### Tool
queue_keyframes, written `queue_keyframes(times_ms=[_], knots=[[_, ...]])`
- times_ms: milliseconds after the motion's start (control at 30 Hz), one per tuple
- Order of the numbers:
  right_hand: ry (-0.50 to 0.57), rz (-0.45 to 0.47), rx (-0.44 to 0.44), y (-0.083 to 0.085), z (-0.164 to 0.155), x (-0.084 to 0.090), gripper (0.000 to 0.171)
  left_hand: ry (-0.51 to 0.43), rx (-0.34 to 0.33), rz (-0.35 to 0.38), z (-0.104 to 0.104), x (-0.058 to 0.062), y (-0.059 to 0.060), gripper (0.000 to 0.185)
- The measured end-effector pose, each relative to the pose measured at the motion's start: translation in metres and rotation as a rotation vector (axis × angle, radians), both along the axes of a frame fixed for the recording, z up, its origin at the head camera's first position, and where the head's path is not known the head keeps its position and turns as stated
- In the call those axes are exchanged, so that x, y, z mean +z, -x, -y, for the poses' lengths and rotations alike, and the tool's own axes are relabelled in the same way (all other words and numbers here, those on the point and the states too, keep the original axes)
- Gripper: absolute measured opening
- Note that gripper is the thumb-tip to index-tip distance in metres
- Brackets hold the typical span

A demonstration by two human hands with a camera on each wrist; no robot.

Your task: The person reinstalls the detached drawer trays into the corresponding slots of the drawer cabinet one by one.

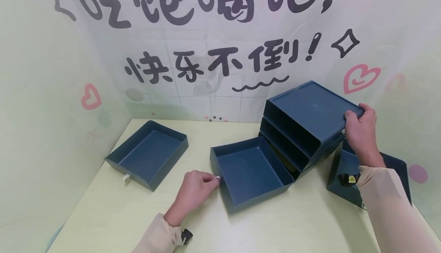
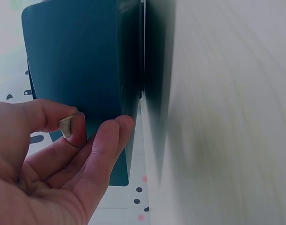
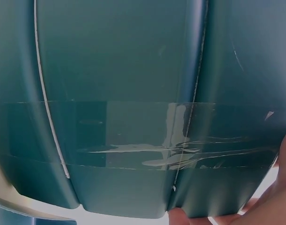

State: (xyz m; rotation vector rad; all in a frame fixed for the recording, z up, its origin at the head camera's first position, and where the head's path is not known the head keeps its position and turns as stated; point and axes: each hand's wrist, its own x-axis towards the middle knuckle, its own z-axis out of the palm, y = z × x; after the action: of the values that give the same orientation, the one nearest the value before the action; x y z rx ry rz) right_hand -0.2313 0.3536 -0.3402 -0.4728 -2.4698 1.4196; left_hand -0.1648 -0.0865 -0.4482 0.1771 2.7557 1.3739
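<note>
A dark blue stack of open-fronted compartments stands on the table. In front of its lower part is a shallow blue drawer, its far side meeting the stack; how much is still inside cannot be told. My left hand pinches the small pale pull tab on the drawer's front between thumb and finger. At the stack's upper right corner, my right hand grips the top edge, thumb on the top face. Clear tape runs across the stack's side in the right wrist view.
Another blue drawer with a pale tab lies at the left of the pale table. At the right, partly behind my right forearm, sits a further blue box-like piece. A printed cloth hangs behind.
</note>
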Motion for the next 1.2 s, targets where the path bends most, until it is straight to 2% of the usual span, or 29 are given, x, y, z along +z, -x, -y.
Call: queue_keyframes(times_ms=[367,700,1200], knots=[[0.014,-0.016,-0.007,0.001,-0.002,-0.003,0.072,-0.044,0.058,0.007,-0.005,-0.004,0.006,0.015],[0.012,-0.009,-0.012,0.001,-0.001,-0.003,0.072,-0.090,0.091,0.041,-0.006,-0.008,0.011,0.020],[0.010,-0.020,-0.010,0.000,-0.001,-0.003,0.072,-0.135,0.095,0.015,-0.018,-0.013,0.010,0.020]])
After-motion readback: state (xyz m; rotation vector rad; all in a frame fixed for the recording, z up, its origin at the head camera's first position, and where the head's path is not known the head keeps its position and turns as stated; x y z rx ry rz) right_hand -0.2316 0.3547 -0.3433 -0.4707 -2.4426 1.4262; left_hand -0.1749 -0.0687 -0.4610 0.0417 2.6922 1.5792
